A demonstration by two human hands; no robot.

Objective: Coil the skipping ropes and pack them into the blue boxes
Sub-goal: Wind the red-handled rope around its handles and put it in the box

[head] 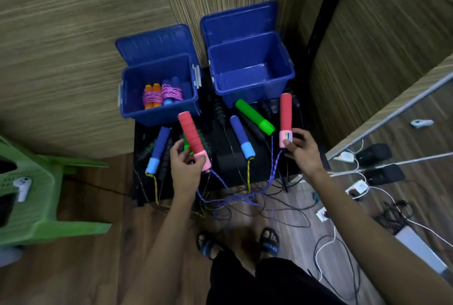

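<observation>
My left hand (187, 161) grips the pink end of a red skipping-rope handle (190, 130). My right hand (302, 149) holds the matching red handle (285, 112) by its pink end. A purple rope (229, 197) hangs from both handles down to the floor. Two blue boxes stand open at the back of a small black table (259, 157). The left blue box (159, 94) holds two coiled ropes with orange and blue handles. The right blue box (252, 72) has nothing in it. Blue handles (158, 150) (241, 137) with a yellow rope and a green handle (255, 116) lie on the table.
Dark ropes with black handles also lie on the table. A green plastic chair (36, 197) stands at the left. Cables, power strips and chargers (355, 182) are spread over the wooden floor at the right. My sandalled feet (240, 243) stand just before the table.
</observation>
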